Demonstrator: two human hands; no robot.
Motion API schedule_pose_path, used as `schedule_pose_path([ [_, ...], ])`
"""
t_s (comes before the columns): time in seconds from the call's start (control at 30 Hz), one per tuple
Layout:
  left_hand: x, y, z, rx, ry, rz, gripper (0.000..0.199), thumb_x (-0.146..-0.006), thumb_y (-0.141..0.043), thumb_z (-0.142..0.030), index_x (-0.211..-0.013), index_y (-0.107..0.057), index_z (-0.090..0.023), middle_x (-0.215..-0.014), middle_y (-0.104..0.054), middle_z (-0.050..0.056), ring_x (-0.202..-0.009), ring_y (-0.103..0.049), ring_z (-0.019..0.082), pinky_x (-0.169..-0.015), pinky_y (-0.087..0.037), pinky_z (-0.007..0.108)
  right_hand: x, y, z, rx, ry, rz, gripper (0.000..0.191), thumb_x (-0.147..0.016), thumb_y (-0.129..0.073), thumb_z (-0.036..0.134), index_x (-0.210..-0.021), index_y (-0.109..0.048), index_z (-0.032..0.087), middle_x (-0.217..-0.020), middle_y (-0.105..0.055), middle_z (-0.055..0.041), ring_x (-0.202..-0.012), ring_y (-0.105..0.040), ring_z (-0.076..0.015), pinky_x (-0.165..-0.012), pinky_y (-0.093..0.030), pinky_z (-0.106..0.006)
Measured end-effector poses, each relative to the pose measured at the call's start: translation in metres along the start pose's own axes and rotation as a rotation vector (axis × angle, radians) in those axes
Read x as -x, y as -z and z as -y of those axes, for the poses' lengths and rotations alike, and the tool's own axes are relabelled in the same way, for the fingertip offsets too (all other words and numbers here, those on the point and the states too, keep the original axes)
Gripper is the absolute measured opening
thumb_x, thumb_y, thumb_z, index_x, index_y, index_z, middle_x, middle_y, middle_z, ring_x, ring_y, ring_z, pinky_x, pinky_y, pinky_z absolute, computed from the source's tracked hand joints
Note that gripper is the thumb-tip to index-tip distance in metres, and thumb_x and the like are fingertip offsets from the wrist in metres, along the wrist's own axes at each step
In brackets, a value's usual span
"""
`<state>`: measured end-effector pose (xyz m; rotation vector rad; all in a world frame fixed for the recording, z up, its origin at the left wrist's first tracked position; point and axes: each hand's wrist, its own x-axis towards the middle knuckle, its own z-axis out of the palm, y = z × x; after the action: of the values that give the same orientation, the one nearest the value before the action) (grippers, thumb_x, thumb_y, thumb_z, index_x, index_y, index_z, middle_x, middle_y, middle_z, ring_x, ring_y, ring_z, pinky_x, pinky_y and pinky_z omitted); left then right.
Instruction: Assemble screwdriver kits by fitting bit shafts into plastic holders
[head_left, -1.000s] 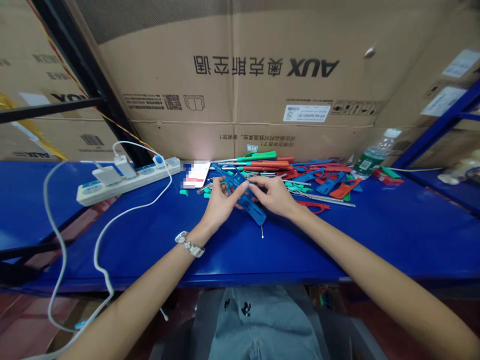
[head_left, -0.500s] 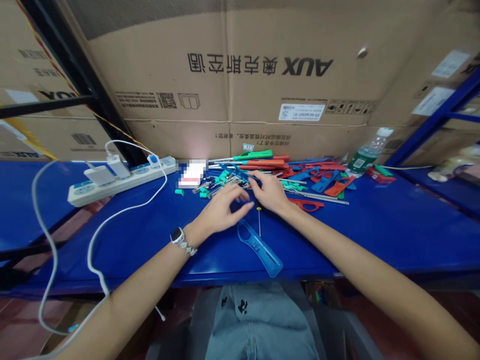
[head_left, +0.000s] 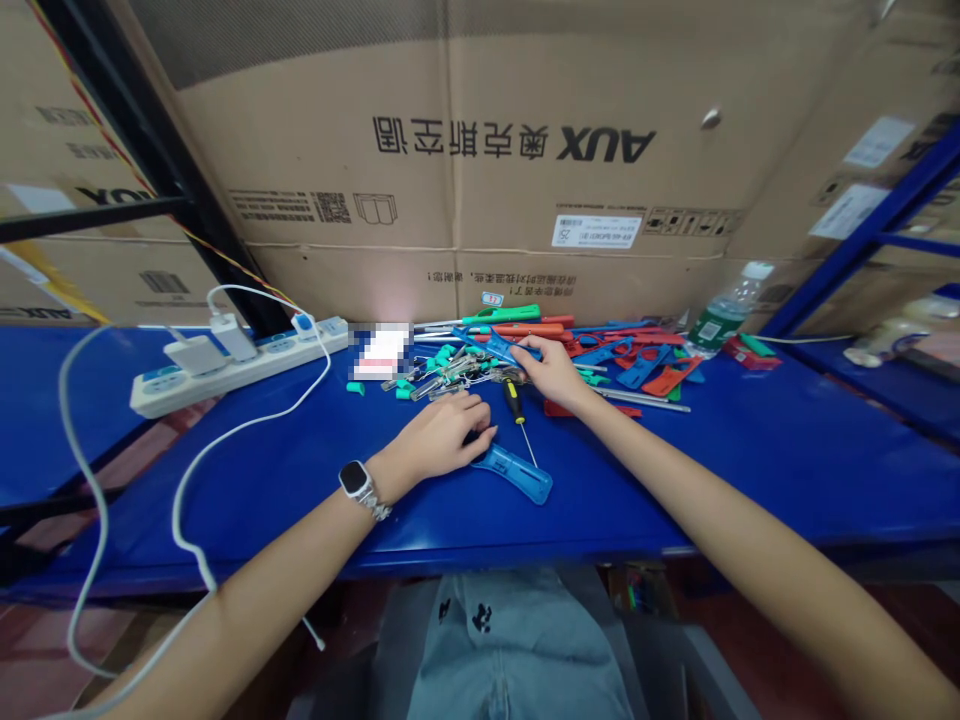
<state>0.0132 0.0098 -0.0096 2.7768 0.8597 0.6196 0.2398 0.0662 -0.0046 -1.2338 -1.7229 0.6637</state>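
My left hand (head_left: 446, 437), with a watch (head_left: 355, 478) on its wrist, has its fingers curled at the near end of a blue plastic lighter handle shell (head_left: 523, 473) on the table. Those fingers partly hide the shell's loop. Farther back, my right hand (head_left: 553, 370) grips a second blue handle shell (head_left: 496, 345) between thumb and fingers, over the pile of parts. Between the hands lies a screwdriver (head_left: 514, 402) with a black and yellow handle, its thin shaft pointing toward me and passing close to the first shell.
Metal lighter parts and green caps (head_left: 403, 392) lie behind my hands. Red, blue and green shells (head_left: 641, 365) are heaped to the right, near a water bottle (head_left: 724, 320). A power strip (head_left: 247, 368) with white cables stands left. A cardboard box (head_left: 465, 200) backs the blue table (head_left: 712, 480).
My left hand has come down toward me onto the near shell, which has turned and shifted away from me. My right hand has moved slightly right, uncovering the screwdriver handle and the held shell.
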Motion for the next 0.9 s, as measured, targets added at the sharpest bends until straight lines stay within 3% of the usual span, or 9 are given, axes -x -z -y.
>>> schedule_pose_path([
  [0.23,0.001,0.002,0.008,0.021,0.074,-0.021,0.029,-0.099,-0.044,-0.030,-0.072,-0.049,-0.022,-0.072,-0.057,0.004,-0.069,-0.051,0.021,-0.072,-0.042,0.036,-0.014,0.005,-0.002,0.179,0.055,-0.006,0.027,-0.092,-0.058,0.042,-0.077,-0.064,0.020,-0.067,-0.064,-0.0012,-0.062,-0.056,-0.0178,-0.065,-0.042,-0.031],
  [0.47,0.005,0.006,0.018,0.021,0.161,-0.044,0.033,-0.102,-0.045,-0.035,-0.071,-0.048,-0.023,-0.071,-0.057,0.004,-0.068,-0.051,0.021,-0.066,-0.037,0.035,-0.040,0.007,-0.005,0.197,-0.010,0.032,0.030,-0.091,-0.064,0.040,-0.068,-0.061,0.020,-0.057,-0.053,0.0028,-0.055,-0.048,-0.0151,-0.061,-0.041,-0.030],
  [0.67,0.006,0.007,0.007,-0.026,0.128,-0.060,0.033,-0.108,-0.043,-0.043,-0.089,-0.057,-0.020,-0.088,-0.065,0.006,-0.084,-0.060,0.024,-0.079,-0.047,0.040,-0.026,0.025,-0.009,0.088,-0.066,-0.076,0.038,-0.092,-0.065,0.047,-0.065,-0.056,0.022,-0.049,-0.051,0.0023,-0.051,-0.049,-0.0155,-0.058,-0.041,-0.030],
  [0.8,0.002,0.005,0.009,-0.078,0.084,-0.123,0.025,-0.106,-0.041,-0.030,-0.094,-0.060,-0.018,-0.097,-0.066,0.009,-0.093,-0.063,0.026,-0.086,-0.052,0.043,-0.012,0.036,-0.014,0.013,-0.095,-0.130,0.041,-0.089,-0.067,0.055,-0.066,-0.057,0.023,-0.048,-0.050,0.0036,-0.049,-0.048,-0.0148,-0.058,-0.042,-0.030],
  [0.9,-0.017,0.008,0.014,-0.110,0.110,-0.192,0.016,-0.101,-0.047,-0.021,-0.095,-0.062,-0.017,-0.098,-0.067,0.011,-0.096,-0.064,0.026,-0.086,-0.054,0.042,-0.010,0.038,-0.016,-0.034,-0.105,-0.144,0.043,-0.084,-0.069,0.060,-0.066,-0.057,0.023,-0.048,-0.050,0.0040,-0.048,-0.047,-0.0143,-0.057,-0.041,-0.030],
])
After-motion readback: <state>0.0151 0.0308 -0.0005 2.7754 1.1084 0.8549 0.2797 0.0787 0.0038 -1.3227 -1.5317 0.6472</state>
